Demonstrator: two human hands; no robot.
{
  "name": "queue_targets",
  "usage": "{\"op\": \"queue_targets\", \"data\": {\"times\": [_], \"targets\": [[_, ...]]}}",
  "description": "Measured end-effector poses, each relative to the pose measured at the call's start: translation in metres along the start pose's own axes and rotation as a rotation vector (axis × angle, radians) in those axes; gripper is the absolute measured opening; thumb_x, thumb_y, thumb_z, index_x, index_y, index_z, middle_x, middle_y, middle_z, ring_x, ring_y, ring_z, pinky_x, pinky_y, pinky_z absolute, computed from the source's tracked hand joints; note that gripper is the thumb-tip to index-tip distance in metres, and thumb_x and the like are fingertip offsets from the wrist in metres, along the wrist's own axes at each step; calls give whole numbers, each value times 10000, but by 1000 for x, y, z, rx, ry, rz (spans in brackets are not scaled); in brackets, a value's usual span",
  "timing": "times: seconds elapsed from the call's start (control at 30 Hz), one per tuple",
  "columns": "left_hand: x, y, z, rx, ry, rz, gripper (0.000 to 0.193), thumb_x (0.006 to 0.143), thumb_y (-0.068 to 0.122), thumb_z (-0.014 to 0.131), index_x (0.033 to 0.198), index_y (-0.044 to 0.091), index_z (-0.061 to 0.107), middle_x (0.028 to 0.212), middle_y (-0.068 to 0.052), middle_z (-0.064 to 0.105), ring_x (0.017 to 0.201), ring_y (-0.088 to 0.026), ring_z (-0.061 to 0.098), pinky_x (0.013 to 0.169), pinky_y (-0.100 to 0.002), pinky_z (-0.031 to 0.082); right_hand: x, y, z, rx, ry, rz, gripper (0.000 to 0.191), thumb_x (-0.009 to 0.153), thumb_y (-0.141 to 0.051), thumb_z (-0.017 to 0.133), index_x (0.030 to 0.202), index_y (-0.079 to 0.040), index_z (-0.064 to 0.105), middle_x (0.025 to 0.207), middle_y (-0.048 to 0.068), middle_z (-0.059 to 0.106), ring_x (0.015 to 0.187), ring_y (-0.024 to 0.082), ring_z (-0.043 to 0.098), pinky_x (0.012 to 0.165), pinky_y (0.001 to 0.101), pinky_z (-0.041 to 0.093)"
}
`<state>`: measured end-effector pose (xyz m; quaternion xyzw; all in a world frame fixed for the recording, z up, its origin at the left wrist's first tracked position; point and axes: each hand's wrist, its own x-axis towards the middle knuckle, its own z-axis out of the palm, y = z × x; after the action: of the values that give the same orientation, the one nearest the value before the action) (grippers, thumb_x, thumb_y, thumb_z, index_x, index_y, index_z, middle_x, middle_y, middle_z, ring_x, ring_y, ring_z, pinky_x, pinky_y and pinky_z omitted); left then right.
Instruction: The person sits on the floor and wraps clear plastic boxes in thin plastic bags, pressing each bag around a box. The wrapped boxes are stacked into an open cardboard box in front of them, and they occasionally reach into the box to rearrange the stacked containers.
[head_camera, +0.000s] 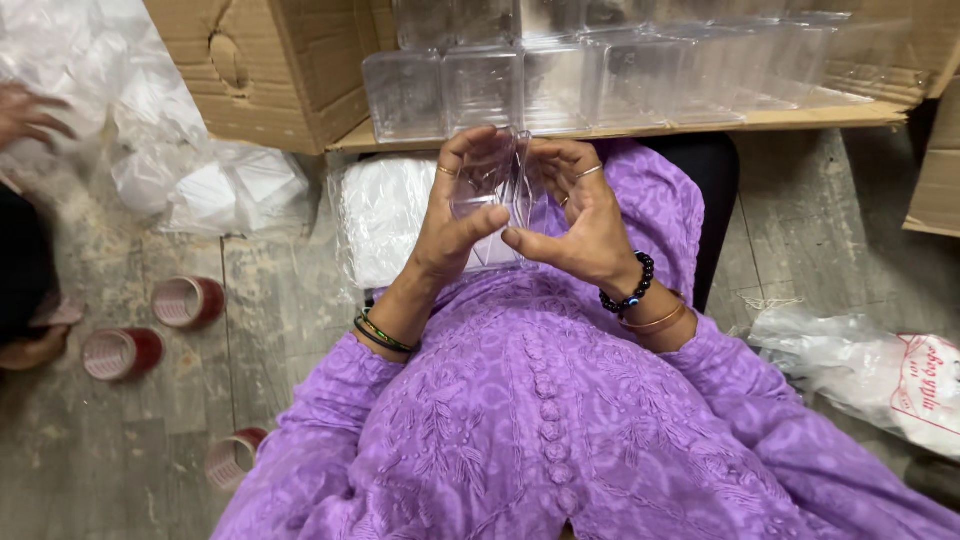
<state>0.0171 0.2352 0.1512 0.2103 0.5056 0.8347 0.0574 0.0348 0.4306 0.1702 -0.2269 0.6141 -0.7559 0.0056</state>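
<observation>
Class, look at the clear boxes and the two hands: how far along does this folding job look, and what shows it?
Done: a row of assembled clear plastic boxes stands on the cardboard flap. In hand: the left hand and right hand hold one clear box between them, part-shaped. Left: a wrapped white bundle beside the lap, apparently unused; its contents cannot be made out.

Purple embroidered dress (540, 420), clear plastic box (490, 190), 3 red tape rolls (186, 302), brown carton (280, 70).

Soft, even daylight is falling from above, glare is glinting off the clear plastic boxes (600, 80), faint shadows are pooling beneath them, and another person's hand (25, 115) far left of them is blurring.
</observation>
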Motion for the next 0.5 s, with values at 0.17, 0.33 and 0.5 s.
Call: {"op": "queue_targets", "data": {"times": [0.17, 0.33, 0.5], "targets": [[-2, 1, -2, 6, -110, 93, 852, 823, 196, 924, 1502, 99, 418, 1512, -94, 477, 1466, -227, 448, 1307, -404, 331, 2, 3, -6, 47, -23, 6, 835, 798, -37, 906, 1459, -100, 401, 1492, 85, 492, 1441, 196, 478, 1298, 387, 361], [-4, 2, -9, 54, -57, 87, 894, 778, 216, 943, 1498, 94, 428, 1510, -103, 467, 1441, -236, 456, 1288, -396, 331, 1, 1, -4, 97, -64, -52, 811, 795, -38, 894, 1443, -113, 413, 1589, 109, 432, 1538, 223, 411, 1341, 398, 301], [-2, 7, -16, 156, -78, 102, 858, 790, 247, 929, 1480, 93, 442, 1521, -100, 459, 1461, -231, 453, 1295, -385, 332, 3, -1, 1, -20, -105, -76, 769, 809, -24, 884, 1402, -114, 404, 1601, 141, 411, 1547, 244, 383, 1355, 404, 286]]}}
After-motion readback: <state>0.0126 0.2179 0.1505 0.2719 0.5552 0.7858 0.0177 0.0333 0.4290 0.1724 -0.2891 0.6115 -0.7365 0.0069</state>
